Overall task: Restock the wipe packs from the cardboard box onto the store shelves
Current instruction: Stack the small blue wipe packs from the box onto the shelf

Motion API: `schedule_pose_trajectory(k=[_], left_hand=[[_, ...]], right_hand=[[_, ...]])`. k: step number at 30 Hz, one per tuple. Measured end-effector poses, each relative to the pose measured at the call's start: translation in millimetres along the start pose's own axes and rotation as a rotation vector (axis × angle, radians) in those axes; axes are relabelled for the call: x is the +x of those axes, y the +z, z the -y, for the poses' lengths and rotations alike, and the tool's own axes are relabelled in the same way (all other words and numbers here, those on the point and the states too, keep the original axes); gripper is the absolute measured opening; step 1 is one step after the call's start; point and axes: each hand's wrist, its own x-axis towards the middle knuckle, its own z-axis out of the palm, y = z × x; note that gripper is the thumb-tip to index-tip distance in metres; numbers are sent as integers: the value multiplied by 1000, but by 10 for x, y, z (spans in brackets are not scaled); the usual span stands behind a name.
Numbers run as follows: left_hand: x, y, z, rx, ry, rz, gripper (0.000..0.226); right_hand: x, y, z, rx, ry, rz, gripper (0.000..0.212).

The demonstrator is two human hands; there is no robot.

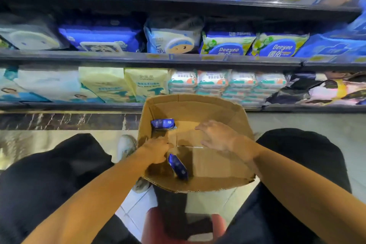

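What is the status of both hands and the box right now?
Left hand gripping a blue pack in the box. Right hand open, empty. One more pack left. Nothing blocking.

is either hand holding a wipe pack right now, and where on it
The left hand appears to pinch the near blue pack by its top end, though the grip is partly hidden. The right hand hovers spread and empty inside the cardboard box.
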Motion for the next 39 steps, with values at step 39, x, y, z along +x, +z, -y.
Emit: schedule_pose_trajectory(k=[39], left_hand=[[311, -143, 297, -401, -142, -21, 24]], right_hand=[[745, 516, -244, 299, 163, 143, 62]])
